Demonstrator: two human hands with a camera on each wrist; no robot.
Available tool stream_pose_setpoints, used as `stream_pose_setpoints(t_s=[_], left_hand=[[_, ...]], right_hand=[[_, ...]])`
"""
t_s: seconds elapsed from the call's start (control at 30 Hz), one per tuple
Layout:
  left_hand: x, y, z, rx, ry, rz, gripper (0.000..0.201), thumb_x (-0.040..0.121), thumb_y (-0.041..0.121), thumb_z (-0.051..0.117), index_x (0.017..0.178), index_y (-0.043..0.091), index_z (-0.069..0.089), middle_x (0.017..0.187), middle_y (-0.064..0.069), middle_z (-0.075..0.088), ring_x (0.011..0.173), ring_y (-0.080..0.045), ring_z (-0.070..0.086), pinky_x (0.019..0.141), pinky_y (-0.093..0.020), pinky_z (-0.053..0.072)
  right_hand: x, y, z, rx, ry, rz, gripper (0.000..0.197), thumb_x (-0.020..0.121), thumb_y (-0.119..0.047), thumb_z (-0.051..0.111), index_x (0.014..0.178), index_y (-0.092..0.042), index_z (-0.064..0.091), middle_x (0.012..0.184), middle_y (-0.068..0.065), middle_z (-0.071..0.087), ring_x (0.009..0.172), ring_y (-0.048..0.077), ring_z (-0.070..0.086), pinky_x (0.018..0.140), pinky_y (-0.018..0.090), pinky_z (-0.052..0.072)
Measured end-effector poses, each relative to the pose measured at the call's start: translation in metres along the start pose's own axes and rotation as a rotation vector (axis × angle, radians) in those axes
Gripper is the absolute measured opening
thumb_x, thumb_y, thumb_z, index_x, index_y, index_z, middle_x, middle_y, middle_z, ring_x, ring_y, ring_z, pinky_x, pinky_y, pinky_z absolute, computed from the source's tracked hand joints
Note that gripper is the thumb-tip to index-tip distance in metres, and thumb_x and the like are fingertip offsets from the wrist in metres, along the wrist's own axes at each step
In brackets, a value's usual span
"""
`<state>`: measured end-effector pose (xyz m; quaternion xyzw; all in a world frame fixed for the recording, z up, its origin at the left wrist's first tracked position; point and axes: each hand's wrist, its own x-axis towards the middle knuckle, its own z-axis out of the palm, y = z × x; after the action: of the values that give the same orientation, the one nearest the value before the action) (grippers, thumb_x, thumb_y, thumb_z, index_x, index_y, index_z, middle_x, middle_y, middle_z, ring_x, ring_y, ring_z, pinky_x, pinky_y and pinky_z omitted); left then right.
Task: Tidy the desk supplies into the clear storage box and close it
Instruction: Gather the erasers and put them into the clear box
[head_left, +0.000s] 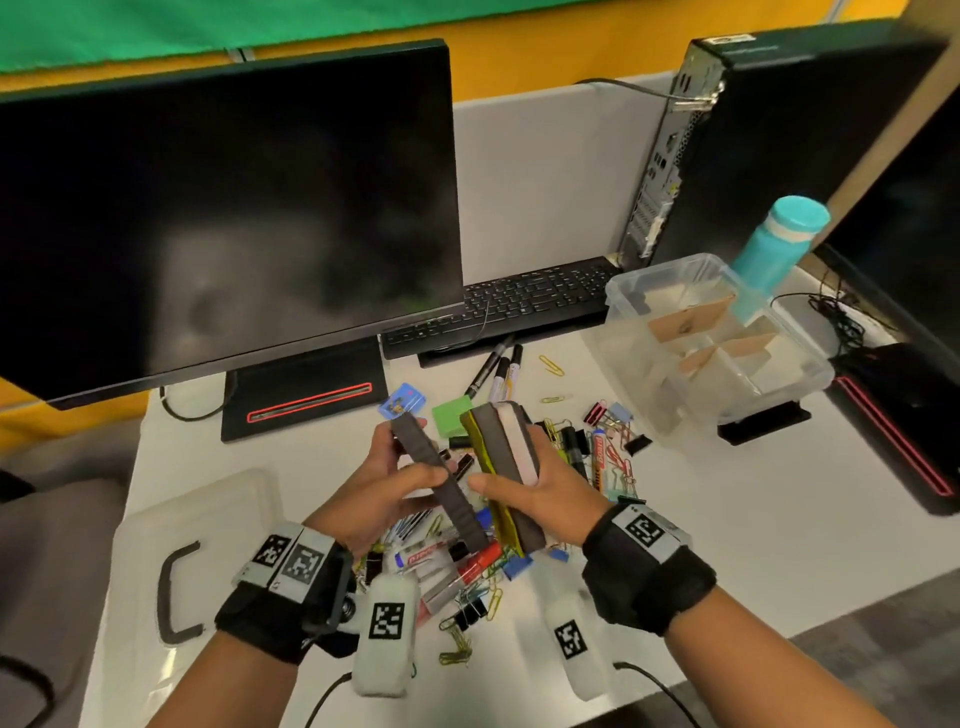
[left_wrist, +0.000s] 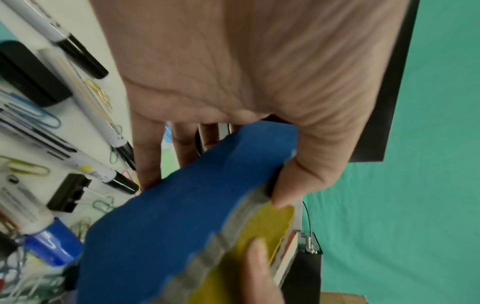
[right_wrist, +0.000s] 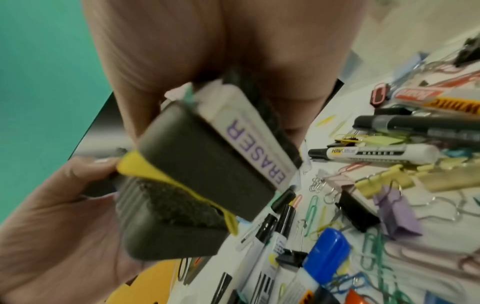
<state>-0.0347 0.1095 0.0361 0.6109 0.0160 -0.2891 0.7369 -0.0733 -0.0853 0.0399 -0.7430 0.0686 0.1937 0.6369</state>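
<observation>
My left hand (head_left: 408, 457) grips a flat board eraser (head_left: 434, 467) with a blue back (left_wrist: 182, 216) and grey felt, thumb on its edge. My right hand (head_left: 511, 467) holds a stack of erasers (head_left: 506, 457) upright beside it: a yellow one (right_wrist: 155, 172), dark felt, and a white one printed ERASER (right_wrist: 254, 144). Both are lifted above the pile of supplies (head_left: 467, 566), and the blue-backed eraser lies against the yellow one. The clear storage box (head_left: 639, 291) stands open at the right with cardboard dividers inside. Its lid (head_left: 208, 514) lies flat at the left.
Markers (head_left: 498, 369), paper clips, binder clips (head_left: 636, 444) and a glue stick (right_wrist: 324, 253) litter the desk under my hands. A monitor (head_left: 223, 218), keyboard (head_left: 519, 301), PC tower (head_left: 753, 145) and teal bottle (head_left: 774, 244) ring the back and right.
</observation>
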Motion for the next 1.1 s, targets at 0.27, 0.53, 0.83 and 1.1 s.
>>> stream_pose_setpoints(t_s=[0.27,0.53,0.83,1.1], left_hand=[[0.028,0.014,0.058,-0.009,-0.116,-0.033,0.058,0.082,0.014,0.067,0.131,0.030,0.039,0.125,-0.001,0.061,0.109,-0.017,0.063,0.084,-0.040,0.055],[0.071,0.029,0.135,-0.061,0.061,-0.053,0.059,0.064,0.035,0.073,0.118,0.031,0.050,0.110,0.000,0.068,0.100,-0.019,0.066,0.090,-0.046,0.053],[0.101,0.033,0.175,-0.184,0.166,0.077,0.058,0.063,0.020,0.074,0.116,0.022,0.053,0.100,-0.009,0.067,0.085,-0.017,0.068,0.067,-0.029,0.057],[0.114,0.038,0.200,-0.067,0.227,0.263,0.060,0.066,0.013,0.079,0.115,0.025,0.046,0.096,-0.005,0.064,0.090,-0.018,0.062,0.086,-0.040,0.053]], right_hand=[[0.004,-0.007,-0.047,0.001,0.055,-0.154,0.038,0.087,-0.032,0.059,0.119,-0.021,0.041,0.100,-0.013,0.063,0.083,-0.009,0.064,0.072,0.014,0.053],[0.014,-0.014,-0.108,-0.135,-0.014,-0.150,0.060,0.082,-0.061,0.025,0.117,-0.014,0.041,0.096,-0.008,0.059,0.091,0.004,0.060,0.081,0.020,0.048],[0.016,-0.015,-0.157,-0.025,-0.159,-0.013,0.060,0.084,-0.067,0.034,0.134,-0.034,0.039,0.122,-0.010,0.061,0.109,0.000,0.060,0.092,0.026,0.048],[0.012,-0.010,-0.180,-0.063,-0.181,-0.251,0.105,0.067,-0.017,0.084,0.144,-0.035,0.014,0.137,-0.005,0.045,0.123,0.007,0.052,0.099,0.031,0.049]])
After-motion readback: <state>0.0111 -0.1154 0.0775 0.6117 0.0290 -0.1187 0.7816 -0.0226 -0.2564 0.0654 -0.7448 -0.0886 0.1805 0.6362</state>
